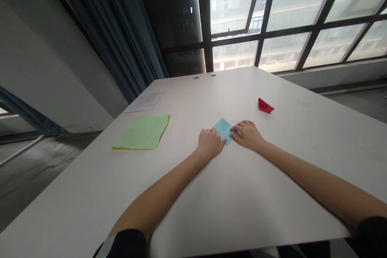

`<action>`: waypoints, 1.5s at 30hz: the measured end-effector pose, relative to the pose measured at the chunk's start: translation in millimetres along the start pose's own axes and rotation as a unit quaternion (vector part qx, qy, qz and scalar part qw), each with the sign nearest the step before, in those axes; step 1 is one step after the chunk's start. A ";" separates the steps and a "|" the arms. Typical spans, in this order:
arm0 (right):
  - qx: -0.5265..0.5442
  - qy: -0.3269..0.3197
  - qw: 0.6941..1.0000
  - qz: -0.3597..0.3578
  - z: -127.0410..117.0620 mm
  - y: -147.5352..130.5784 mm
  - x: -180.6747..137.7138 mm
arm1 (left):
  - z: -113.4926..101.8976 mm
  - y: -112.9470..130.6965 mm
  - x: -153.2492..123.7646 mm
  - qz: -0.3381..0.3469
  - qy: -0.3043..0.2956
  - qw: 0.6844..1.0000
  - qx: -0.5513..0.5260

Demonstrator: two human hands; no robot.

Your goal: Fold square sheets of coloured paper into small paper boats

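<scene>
A small light-blue sheet of origami paper point(223, 128), folded to a diamond with creases showing, lies flat on the white table point(242, 193). Over its left corner rests my left hand point(209, 142), fingers curled and thumb along the lower left edge. My right hand point(247, 134) pinches the right corner between thumb and fingers. The fingertips of both hands partly cover the paper's sides.
Beyond my right hand sits a red paper boat point(265, 106). To the left lie a stack of green and yellow paper point(143, 132) and a printed white sheet point(146, 101). Windows point(236, 4) and a blue curtain point(111, 20) stand behind the table.
</scene>
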State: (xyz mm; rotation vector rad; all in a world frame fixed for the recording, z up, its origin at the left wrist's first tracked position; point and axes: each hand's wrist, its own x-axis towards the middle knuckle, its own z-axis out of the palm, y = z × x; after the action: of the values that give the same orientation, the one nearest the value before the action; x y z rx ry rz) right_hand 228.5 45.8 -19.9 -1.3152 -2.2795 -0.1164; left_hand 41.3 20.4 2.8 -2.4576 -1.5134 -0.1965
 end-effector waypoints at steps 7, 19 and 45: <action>-0.019 0.004 1.000 0.003 -1.6 -1.8 0.1 | -4.3 0.0 -0.6 -0.068 -0.024 0.997 0.000; -0.016 0.003 1.000 -0.004 0.0 -0.9 0.1 | -6.5 -21.7 9.7 -0.132 -0.068 0.984 -0.096; 0.108 0.002 0.992 0.060 9.6 9.9 1.0 | 24.0 -30.3 26.9 -0.213 0.067 0.767 -0.602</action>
State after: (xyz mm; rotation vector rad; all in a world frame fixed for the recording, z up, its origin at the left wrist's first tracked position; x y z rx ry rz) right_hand 232.7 54.9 -29.5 -1.3319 -2.1346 0.1651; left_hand 26.1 63.2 -9.6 -2.6002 -2.2675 -1.9176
